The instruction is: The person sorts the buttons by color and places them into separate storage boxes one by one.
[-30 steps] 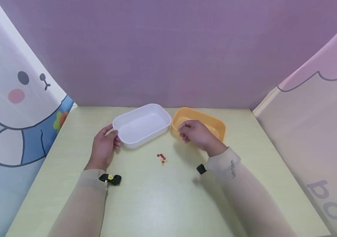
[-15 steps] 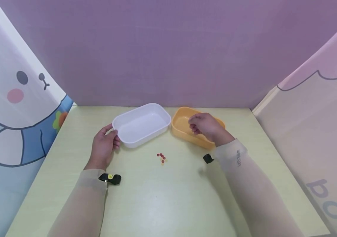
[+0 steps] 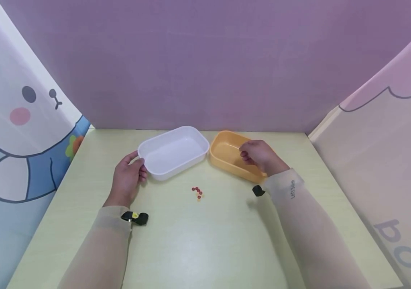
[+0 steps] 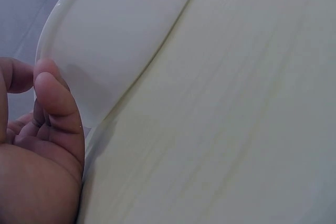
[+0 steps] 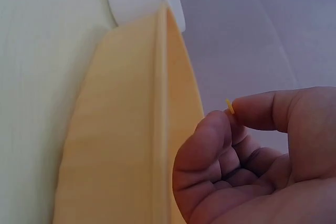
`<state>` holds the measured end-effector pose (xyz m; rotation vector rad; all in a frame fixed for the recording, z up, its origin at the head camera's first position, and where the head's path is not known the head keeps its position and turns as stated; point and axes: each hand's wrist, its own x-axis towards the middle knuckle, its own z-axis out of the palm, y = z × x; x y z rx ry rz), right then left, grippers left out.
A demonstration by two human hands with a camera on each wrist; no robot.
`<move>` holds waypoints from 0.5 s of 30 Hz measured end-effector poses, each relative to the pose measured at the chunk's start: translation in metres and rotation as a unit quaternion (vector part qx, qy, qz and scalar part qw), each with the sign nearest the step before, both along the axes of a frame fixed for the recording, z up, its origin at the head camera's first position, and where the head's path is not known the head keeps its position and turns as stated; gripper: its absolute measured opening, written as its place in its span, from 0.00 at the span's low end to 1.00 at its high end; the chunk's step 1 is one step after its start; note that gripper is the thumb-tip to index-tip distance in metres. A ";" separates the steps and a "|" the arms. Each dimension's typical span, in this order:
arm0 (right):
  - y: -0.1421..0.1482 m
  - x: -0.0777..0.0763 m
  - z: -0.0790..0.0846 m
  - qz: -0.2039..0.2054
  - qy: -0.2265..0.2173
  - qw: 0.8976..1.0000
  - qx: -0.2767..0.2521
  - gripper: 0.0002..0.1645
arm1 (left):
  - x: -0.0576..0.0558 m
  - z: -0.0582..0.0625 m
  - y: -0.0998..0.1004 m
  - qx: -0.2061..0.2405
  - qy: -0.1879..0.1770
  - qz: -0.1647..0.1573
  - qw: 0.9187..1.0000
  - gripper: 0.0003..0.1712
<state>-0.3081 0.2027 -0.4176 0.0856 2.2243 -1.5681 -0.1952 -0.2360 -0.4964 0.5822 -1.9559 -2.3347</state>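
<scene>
My left hand (image 3: 127, 176) holds the near left corner of a white plastic tray (image 3: 162, 173), thumb and fingers at its rim (image 4: 44, 35). Over the orange tray (image 3: 234, 167) hovers my right hand (image 3: 259, 155). Between thumb and forefinger it pinches a small, thin yellow disc (image 5: 229, 106), seen edge-on in the right wrist view; in the head view the disc is hidden. Several small red discs (image 3: 199, 197) lie in a loose cluster on the table in front of the trays, with yellow ones (image 3: 198, 200) among them.
Both trays stand side by side near the back of the pale table (image 3: 191, 249), their corners almost meeting. Behind them rises a purple backdrop (image 3: 198, 72). Printed cloth panels (image 3: 382, 152) flank the table on both sides. Each wrist wears a black strap (image 3: 139, 218).
My right hand has moved right, from the orange tray's near left edge to above its right half, still pinching. The left hand, both trays and the discs on the table have stayed put.
</scene>
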 end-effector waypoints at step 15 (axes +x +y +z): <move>0.000 0.001 -0.004 -0.004 -0.003 1.000 0.008 0.23 | -0.003 -0.004 -0.001 -0.005 0.004 0.003 1.000 0.30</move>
